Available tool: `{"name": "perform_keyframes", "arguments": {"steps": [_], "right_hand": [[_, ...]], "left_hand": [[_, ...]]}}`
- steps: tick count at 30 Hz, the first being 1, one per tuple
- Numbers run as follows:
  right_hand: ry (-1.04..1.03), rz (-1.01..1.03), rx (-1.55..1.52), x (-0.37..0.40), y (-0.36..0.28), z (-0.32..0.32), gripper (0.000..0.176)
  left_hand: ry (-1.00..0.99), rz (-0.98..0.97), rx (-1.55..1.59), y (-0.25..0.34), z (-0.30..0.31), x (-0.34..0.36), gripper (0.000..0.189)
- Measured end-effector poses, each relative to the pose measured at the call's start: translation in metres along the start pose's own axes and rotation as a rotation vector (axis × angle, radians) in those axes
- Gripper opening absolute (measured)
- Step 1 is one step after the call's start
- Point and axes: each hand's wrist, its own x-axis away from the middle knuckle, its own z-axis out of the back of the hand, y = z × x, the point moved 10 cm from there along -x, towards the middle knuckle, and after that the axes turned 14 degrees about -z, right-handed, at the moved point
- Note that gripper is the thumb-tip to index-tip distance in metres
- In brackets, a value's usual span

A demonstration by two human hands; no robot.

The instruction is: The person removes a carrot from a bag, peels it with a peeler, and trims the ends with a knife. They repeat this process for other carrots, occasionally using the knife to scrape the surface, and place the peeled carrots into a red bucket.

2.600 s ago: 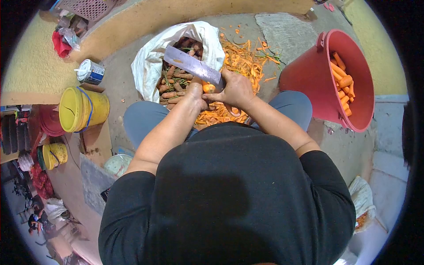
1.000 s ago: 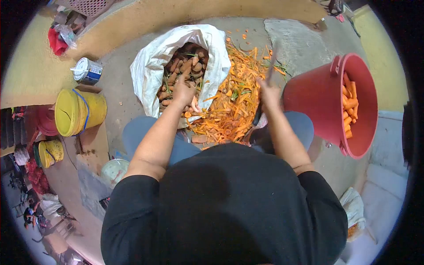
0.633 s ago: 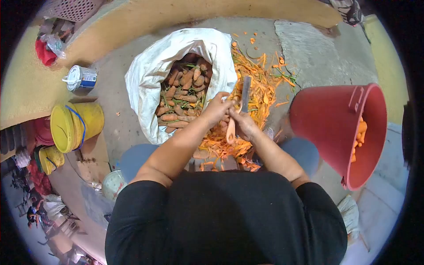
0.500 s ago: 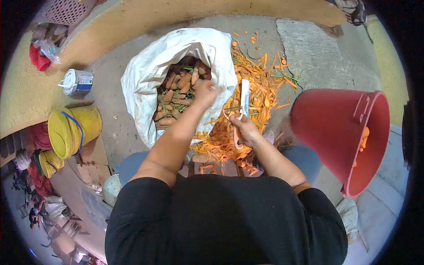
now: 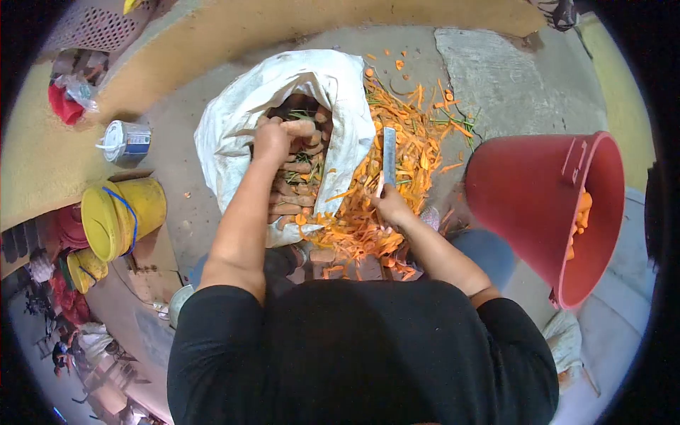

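My left hand (image 5: 272, 144) is over the open mouth of a white sack (image 5: 230, 120), its fingers closed on an unpeeled carrot (image 5: 298, 128). More unpeeled carrots (image 5: 285, 200) with bits of green stem lie inside the sack. My right hand (image 5: 392, 206) is closed around a peeler (image 5: 380, 185), which is partly hidden by the fingers. Just beyond that hand a knife with a broad blade (image 5: 389, 152) lies over a heap of orange peelings (image 5: 414, 145).
A large red tub (image 5: 520, 205) lies tilted at the right, with peeled carrots (image 5: 583, 212) inside. At the left stand a white-and-blue can (image 5: 127, 140) and yellow buckets (image 5: 145, 207). A low wall (image 5: 283, 21) curves across the back.
My left hand has moved left across the sack and now holds up a carrot. My right hand has turned the peeler, which shows less now. The view has shifted slightly.
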Motion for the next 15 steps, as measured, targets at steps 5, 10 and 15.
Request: {"name": "perform_keyframes", "arguments": {"steps": [5, 10, 15], "right_hand": [[-0.049, 0.016, 0.0, 0.013, 0.008, 0.006, 0.031], [-0.15, 0.063, -0.163, 0.068, -0.002, 0.014, 0.03], [0.134, 0.294, 0.146, 0.112, -0.002, 0.035, 0.03]], "left_hand": [[-0.003, -0.365, 0.248, 0.072, 0.142, 0.048, 0.021], [0.353, -0.2, 1.687, 0.061, 0.192, 0.099, 0.036], [-0.129, 0.032, 2.285, 0.147, 0.093, 0.164, 0.048]]}}
